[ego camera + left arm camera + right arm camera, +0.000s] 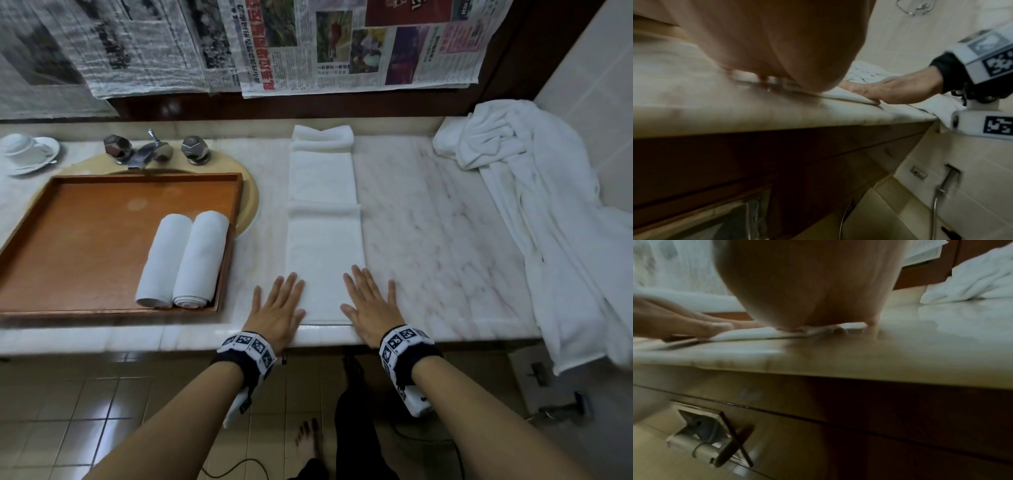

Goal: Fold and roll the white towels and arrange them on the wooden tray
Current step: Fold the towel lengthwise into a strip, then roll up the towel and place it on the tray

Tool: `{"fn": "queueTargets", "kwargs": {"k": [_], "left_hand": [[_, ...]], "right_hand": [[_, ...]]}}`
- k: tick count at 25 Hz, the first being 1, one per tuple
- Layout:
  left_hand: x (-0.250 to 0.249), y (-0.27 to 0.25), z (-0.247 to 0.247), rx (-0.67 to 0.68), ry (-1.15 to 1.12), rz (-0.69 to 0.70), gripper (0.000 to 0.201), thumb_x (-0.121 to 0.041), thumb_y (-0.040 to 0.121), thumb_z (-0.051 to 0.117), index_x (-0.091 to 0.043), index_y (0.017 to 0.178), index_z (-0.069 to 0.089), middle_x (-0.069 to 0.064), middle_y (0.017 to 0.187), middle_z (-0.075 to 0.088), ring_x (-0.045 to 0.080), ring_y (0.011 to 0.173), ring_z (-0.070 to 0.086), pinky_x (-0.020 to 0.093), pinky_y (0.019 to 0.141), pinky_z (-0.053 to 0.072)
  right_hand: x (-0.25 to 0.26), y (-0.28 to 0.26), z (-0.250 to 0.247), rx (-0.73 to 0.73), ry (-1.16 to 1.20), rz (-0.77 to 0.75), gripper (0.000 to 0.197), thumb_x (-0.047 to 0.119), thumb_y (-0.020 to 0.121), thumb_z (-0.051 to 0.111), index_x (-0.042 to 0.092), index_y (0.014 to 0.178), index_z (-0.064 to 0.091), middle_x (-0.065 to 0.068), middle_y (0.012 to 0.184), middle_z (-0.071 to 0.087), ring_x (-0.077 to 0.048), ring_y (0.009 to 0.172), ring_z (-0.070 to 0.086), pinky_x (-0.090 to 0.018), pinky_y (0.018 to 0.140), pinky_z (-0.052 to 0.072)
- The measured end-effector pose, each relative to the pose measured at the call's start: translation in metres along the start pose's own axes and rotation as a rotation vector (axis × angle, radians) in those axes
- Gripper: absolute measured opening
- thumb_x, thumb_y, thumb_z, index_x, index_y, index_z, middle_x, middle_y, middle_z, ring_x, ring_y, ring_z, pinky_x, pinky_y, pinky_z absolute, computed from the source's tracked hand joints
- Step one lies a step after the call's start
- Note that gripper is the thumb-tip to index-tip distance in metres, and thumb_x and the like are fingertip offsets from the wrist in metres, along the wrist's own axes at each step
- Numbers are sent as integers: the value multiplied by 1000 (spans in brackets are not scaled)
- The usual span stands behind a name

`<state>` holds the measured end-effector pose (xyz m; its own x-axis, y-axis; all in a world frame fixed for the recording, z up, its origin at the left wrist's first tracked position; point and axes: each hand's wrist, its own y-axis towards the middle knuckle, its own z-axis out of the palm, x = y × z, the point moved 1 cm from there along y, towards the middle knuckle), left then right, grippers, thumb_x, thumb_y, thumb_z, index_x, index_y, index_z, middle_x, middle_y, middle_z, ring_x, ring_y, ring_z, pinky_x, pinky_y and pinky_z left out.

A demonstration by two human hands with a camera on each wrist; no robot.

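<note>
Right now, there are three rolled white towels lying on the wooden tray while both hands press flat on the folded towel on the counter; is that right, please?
Not quite: the head view shows only two rolled towels on the wooden tray, side by side at its right end. The rest holds: the left hand and right hand press flat on the folded towel on the counter.

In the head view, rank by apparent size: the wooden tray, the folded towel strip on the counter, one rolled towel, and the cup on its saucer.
1. Wooden tray, largest.
2. Folded towel strip.
3. Rolled towel; its neighbour looks about the same.
4. Cup, smallest, though it sits farther from the camera at the frame edge, which shrinks it.
</note>
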<state>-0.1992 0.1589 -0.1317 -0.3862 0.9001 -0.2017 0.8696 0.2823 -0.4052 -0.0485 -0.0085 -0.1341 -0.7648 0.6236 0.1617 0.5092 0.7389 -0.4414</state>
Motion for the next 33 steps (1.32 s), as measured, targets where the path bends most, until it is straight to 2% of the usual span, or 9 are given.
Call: {"fn": "queueTargets", "kwargs": {"k": [3, 5, 7, 8, 11, 14, 26, 30, 33], "left_hand": [[17, 1, -5, -47, -68, -64, 54, -37, 105, 20, -23, 155, 8, -6, 162, -7, 20, 150, -6, 51, 119, -4], [22, 4, -13, -283, -252, -51, 39, -23, 103, 37, -18, 140, 47, 3, 153, 37, 28, 143, 27, 48, 115, 23], [25, 1, -16, -500, -392, -64, 27, -11, 98, 49, -15, 118, 67, 5, 122, 64, 29, 117, 54, 41, 94, 45], [25, -2, -15, -545, -401, -44, 24, -9, 96, 52, -14, 112, 71, 4, 111, 68, 26, 107, 57, 39, 86, 48], [17, -12, -10, -502, -347, 94, 18, -26, 89, 67, -18, 104, 73, -2, 102, 68, 17, 99, 56, 36, 82, 50], [8, -16, -4, -305, -271, 98, 34, -42, 81, 72, -23, 110, 72, -8, 111, 63, 11, 106, 53, 31, 88, 47], [6, -8, -12, -269, -268, 89, 17, -18, 93, 58, -9, 102, 68, 5, 100, 65, 24, 88, 62, 34, 81, 48], [4, -7, -22, -249, -313, 42, 12, -16, 93, 58, -12, 104, 60, 2, 95, 68, 18, 80, 58, 24, 74, 41], [3, -3, -27, -231, -372, -64, 5, -15, 91, 62, -15, 96, 64, 2, 90, 70, 17, 77, 59, 26, 76, 48]], "right_hand": [[-4, 1, -8, -58, -34, 68, 62, 40, 104, 23, 20, 154, -8, 2, 159, -23, -18, 147, -19, -60, 114, -10], [4, -1, -14, -271, 39, -39, 52, 27, 101, 40, 15, 151, 28, -8, 161, 12, -26, 147, 12, -56, 117, 15], [12, -5, -13, -395, 235, -152, 31, 24, 95, 55, 15, 124, 62, -5, 130, 52, -22, 122, 46, -43, 97, 44], [13, -9, -9, -371, 313, -181, 26, 30, 92, 60, 15, 113, 66, 0, 115, 56, -18, 110, 50, -37, 90, 47], [8, -18, 1, -240, 312, -183, 34, 39, 82, 71, 17, 108, 67, 4, 105, 55, -14, 103, 49, -28, 87, 42], [1, -19, 1, -300, 263, -167, 25, 29, 85, 68, 17, 107, 69, 3, 106, 60, -17, 105, 52, -28, 89, 42], [-20, -23, -12, -274, 302, -38, 17, 16, 93, 57, 16, 103, 71, 2, 102, 68, -18, 100, 56, -31, 88, 44], [-20, -19, -17, -224, 364, 24, 11, 8, 93, 54, 17, 94, 59, -1, 94, 66, -20, 88, 59, -32, 78, 47], [-20, -17, -22, -204, 413, 42, 15, 2, 91, 51, 17, 90, 53, -2, 89, 65, -21, 81, 61, -35, 74, 51]]}}
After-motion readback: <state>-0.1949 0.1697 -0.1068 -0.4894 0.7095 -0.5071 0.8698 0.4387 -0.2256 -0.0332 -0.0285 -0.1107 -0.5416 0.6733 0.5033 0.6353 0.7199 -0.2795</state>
